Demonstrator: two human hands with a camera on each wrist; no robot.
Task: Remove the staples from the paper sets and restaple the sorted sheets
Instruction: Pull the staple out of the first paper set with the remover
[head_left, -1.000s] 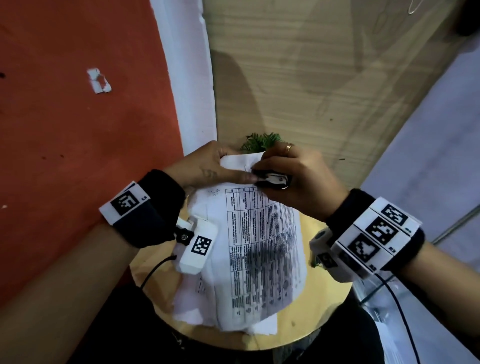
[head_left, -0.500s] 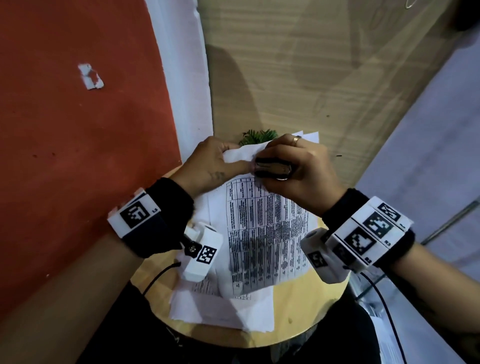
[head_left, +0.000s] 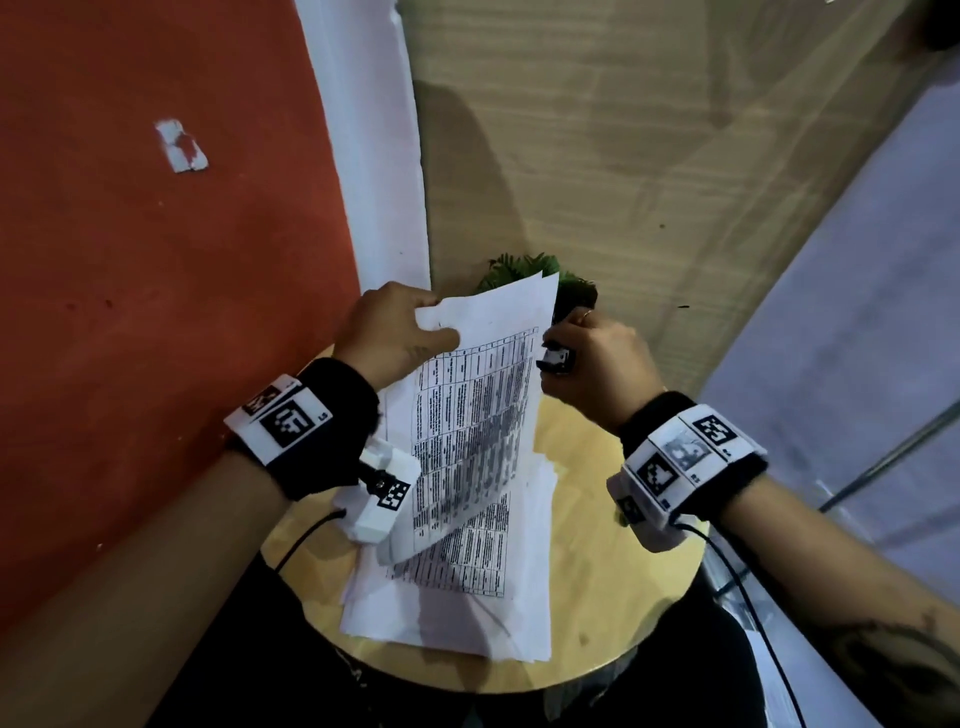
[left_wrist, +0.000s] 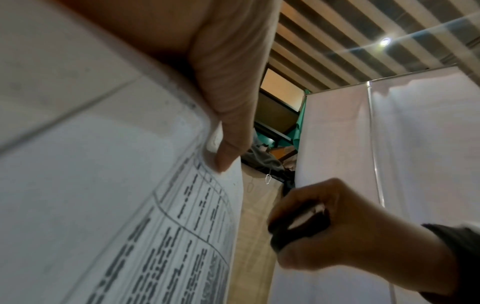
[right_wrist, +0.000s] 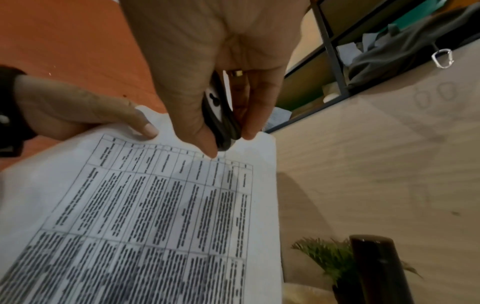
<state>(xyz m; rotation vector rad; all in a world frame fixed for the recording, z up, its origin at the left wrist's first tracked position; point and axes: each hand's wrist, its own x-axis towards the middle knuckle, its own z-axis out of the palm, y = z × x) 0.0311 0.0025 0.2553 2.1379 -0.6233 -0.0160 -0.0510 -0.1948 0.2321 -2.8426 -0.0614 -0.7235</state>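
Observation:
My left hand (head_left: 439, 322) pinches the top left corner of a paper set (head_left: 478, 415) printed with a table and holds it tilted up off the pile. In the left wrist view the thumb (left_wrist: 228, 144) presses on the sheet (left_wrist: 130, 205). My right hand (head_left: 558, 353) grips a small black stapler (head_left: 557, 359) just right of the set's top edge, apart from it. The right wrist view has the stapler (right_wrist: 221, 123) between thumb and fingers, above the paper set (right_wrist: 155, 205). A loose pile of sheets (head_left: 452, 608) lies on the table.
The round wooden table (head_left: 649, 623) is small and the pile covers its left half. A green plant (head_left: 519, 270) in a dark pot (right_wrist: 376, 267) stands at the far edge, behind the lifted sheets. A red wall is close on the left.
The right hand with the stapler has come off the set's top edge and moved to the right. The left hand has lifted and tilted the set further.

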